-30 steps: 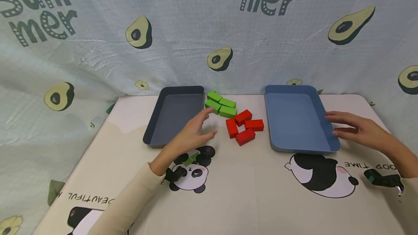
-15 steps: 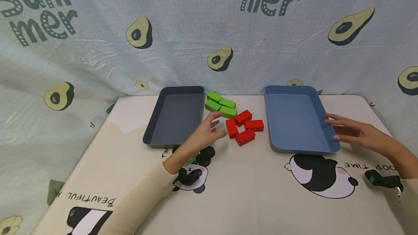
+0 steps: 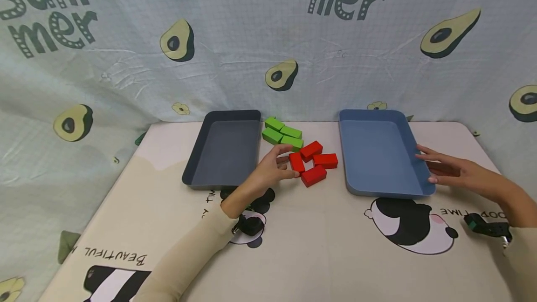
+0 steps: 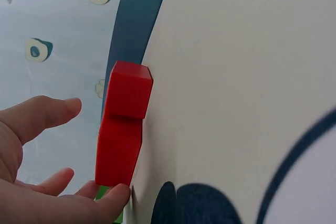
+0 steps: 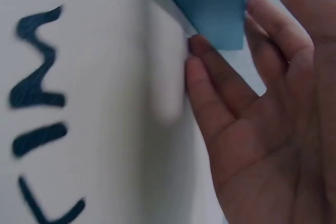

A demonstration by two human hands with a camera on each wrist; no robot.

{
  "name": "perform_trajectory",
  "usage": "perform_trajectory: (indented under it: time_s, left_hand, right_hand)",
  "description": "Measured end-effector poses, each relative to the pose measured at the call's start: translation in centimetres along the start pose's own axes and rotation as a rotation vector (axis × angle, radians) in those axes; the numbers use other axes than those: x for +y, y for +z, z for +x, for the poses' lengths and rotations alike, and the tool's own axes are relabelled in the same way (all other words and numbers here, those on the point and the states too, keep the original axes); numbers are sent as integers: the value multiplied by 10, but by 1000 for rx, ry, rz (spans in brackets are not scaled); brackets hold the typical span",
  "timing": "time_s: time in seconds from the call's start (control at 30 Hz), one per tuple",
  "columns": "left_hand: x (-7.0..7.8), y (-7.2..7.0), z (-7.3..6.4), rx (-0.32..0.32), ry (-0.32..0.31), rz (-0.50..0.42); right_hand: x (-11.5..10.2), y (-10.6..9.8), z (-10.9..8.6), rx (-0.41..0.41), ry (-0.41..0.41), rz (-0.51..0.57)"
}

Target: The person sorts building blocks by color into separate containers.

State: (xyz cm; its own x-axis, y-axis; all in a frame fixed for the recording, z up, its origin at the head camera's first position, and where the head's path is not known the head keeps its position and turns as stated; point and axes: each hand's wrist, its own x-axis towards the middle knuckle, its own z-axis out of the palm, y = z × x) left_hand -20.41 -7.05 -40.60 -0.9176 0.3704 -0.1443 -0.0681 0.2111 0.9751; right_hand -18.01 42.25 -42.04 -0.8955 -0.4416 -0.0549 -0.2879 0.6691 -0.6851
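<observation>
Parted wide, the thumb and fingers of the left hand [image 3: 270, 172] stand about the leftmost red block [image 3: 297, 161] without clasping it; whether the thumb touches its end is hard to tell. That block is left of the blue tray [image 3: 375, 157], in a ring of four. At the tray's right wall is the right hand [image 3: 459, 172], its fingers loosely spread (contact there is uncertain too). Work seems at its very start: no block is lifted, and the red blocks [image 3: 313, 176] and four green blocks [image 3: 291, 132] all lie outside both the blue tray and the dark grey tray [image 3: 232, 153], well to its left. Handling of all eight appears left to do. Each red one is bright, plain and oblong, with flat faces and crisp edges.
</observation>
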Motion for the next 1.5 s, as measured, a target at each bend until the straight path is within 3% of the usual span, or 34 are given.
perform_trajectory:
  time_s: [0.43,0.83,1.13,1.5]
  left_hand:
    - [-2,9,10,41,-14,76]
    - [-3,4,14,56,-59,30]
    - [-6,4,15,53,-81,-14]
    - [-4,4,17,63,-110,4]
  right_hand:
    - [1,-3,0,-35,68,43]
    - [2,-3,3,-46,59,68]
    - [2,-2,3,-36,24,54]
    - [1,0,2,-22,-46,76]
